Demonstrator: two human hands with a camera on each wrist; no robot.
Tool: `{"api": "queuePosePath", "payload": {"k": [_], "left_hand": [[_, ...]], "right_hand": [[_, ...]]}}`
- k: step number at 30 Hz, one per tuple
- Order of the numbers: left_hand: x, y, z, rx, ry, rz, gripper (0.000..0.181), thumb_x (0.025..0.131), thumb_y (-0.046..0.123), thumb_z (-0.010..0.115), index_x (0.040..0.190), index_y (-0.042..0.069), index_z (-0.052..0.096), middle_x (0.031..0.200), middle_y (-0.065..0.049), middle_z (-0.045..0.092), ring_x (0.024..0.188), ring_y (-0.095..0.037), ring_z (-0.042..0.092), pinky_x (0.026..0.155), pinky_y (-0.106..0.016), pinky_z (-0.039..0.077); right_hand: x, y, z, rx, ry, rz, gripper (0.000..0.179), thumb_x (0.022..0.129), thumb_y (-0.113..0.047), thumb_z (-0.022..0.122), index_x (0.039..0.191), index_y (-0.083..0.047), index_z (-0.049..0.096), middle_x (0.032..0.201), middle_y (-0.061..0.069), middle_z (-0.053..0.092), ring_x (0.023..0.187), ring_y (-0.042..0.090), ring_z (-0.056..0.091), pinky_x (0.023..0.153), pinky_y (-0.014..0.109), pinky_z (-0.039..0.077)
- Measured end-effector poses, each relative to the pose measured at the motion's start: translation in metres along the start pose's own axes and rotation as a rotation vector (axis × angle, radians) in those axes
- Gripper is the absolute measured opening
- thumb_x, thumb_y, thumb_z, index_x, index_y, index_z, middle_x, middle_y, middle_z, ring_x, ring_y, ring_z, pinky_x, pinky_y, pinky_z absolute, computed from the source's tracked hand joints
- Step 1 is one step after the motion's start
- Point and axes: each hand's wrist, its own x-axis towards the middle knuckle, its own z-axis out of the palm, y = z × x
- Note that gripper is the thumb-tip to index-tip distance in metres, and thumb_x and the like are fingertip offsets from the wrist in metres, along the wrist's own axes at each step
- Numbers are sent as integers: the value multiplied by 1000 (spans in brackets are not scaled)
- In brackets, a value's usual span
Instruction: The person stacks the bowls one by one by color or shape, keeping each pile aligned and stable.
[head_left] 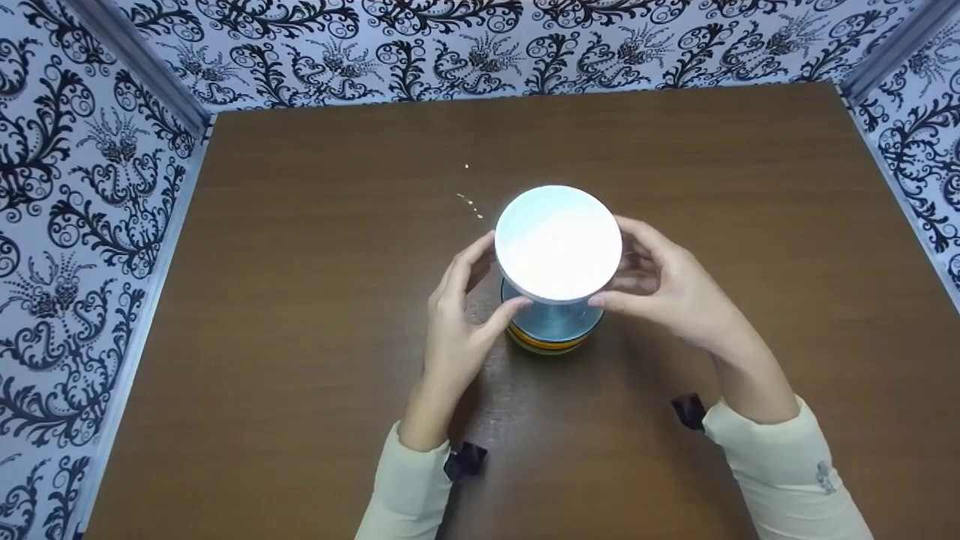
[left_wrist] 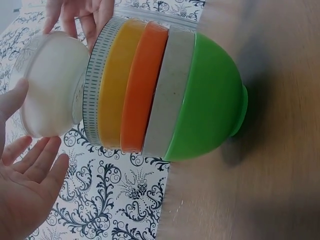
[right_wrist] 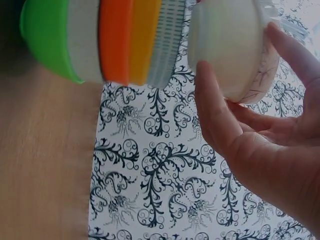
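Note:
A white bowl (head_left: 559,244) is held upright between both hands, just above a stack of bowls. My left hand (head_left: 459,311) grips its left side, thumb toward me and fingers around the far side. On the opposite side my right hand (head_left: 675,289) holds it the same way. The right wrist view shows a narrow gap between its foot and the stack. From the top, the stack has a clear bowl with dashes (left_wrist: 94,85), a yellow bowl (left_wrist: 117,85), an orange bowl (left_wrist: 142,90), a greyish-white bowl (left_wrist: 172,90) and a green bowl (left_wrist: 215,100) standing on the table.
The brown wooden table (head_left: 315,315) extends around the stack. Tiny pale specks (head_left: 470,202) lie beyond the left hand. Walls with black scroll patterns (head_left: 480,52) border the table at the back and sides. A small black device (head_left: 465,459) sits at the left wrist, another at the right.

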Motion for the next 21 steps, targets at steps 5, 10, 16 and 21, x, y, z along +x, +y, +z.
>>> {"api": "queuePosePath", "payload": {"k": [5, 10, 16, 21], "left_hand": [[-3, -1, 0, -8, -18, -12, 75, 83, 23, 81, 146, 4, 46, 146, -10, 54, 134, -17, 54, 111, -31, 47], [-8, -4, 1, 4, -28, -46, 74, 83, 25, 81, 146, 6, 47, 146, -8, 54, 135, -16, 53, 112, -30, 45], [-15, -9, 5, 60, -23, -79, 73, 83, 28, 81, 145, 8, 49, 147, -6, 55, 135, -17, 54, 112, -31, 46], [-19, -14, 7, 108, -18, -97, 71, 83, 30, 81, 144, 10, 51, 147, -6, 55, 136, -17, 53, 112, -31, 46]], "right_hand": [[-6, 9, 4, -141, 85, -55, 83, 78, -14, 86, 149, -16, 45, 135, 4, 60, 113, 9, 60, 92, 13, 53], [-11, 18, 8, -181, 139, -93, 81, 74, -15, 89, 146, -18, 51, 138, -1, 56, 117, 8, 59, 97, 13, 51], [-14, 28, 12, -171, 148, -94, 77, 74, -17, 89, 143, -18, 54, 140, -2, 52, 121, 1, 57, 100, 11, 48], [-15, 33, 15, -179, 133, -65, 77, 75, -21, 89, 143, -17, 54, 141, -2, 51, 124, 4, 56, 102, 13, 48]]}}
